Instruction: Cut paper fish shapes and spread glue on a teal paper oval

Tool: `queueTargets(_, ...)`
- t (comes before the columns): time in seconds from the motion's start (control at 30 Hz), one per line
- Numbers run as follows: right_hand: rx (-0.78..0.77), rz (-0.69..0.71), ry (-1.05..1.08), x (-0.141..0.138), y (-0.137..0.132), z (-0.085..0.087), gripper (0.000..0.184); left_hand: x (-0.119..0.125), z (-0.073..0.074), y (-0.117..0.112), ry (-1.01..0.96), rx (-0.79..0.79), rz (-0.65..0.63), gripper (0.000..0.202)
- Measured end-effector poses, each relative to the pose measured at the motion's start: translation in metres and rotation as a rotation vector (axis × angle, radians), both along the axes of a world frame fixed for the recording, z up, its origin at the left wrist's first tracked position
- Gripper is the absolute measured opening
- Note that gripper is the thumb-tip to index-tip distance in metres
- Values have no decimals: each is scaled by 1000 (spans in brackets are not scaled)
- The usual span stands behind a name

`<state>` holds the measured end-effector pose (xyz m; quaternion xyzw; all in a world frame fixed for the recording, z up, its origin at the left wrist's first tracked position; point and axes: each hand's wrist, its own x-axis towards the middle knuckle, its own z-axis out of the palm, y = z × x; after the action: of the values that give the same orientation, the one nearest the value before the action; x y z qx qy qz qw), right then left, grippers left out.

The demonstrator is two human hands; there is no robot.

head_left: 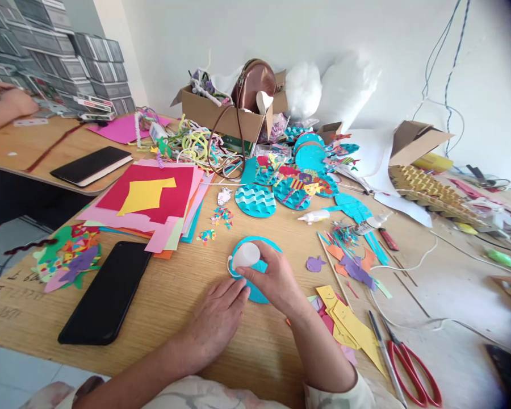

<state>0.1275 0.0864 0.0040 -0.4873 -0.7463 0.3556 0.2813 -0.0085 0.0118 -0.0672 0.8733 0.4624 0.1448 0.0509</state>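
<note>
A round blue disc [262,291] lies on the table before me. Over it my right hand [276,278] grips a white plastic bottle [246,255], whose round base faces up toward me. The bottle's lower end is hidden. A thin white curve runs along the disc's left edge; I cannot tell whether it is glue or cord. My left hand [219,309] rests flat, fingers extended, with its fingertips at the disc's near left edge. Beyond the disc sit small piles of coloured paper bits [222,216] and a blue disc with wavy strips [255,200].
Left are stacked coloured papers [153,196] and a black phone [106,292]. Right lie paper scraps [344,318], red-handled scissors [413,369] and a glue bottle [314,216]. A cardboard box [221,120] stands at the back. Another person's hands [17,102] show far left.
</note>
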Motion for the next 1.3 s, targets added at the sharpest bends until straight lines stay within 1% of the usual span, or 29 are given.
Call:
queueTargets(0.33, 96, -45, -22, -1, -4, 3, 20, -2, -1, 0, -10, 25, -8, 32)
queueTargets(0.53, 83, -70, -1, -2, -3, 3, 17, -2, -3, 0, -9, 36, -18, 31)
queueTargets(0.77, 50, -79, 38, -5, 1, 2, 17, -2, -5, -2, -28, 57, -20, 32)
queueTargets(0.93, 74, -85, 50, -7, 2, 1, 18, -2, -6, -2, -18, 52, -7, 33)
queueTargets(1.17, 108, -95, 32, -8, 3, -1, 19, -2, -3, -1, -18, 48, -21, 32)
queueTargets(1.3, 107, -95, 38, -8, 3, -2, 18, -2, -3, -1, -26, 59, -17, 32)
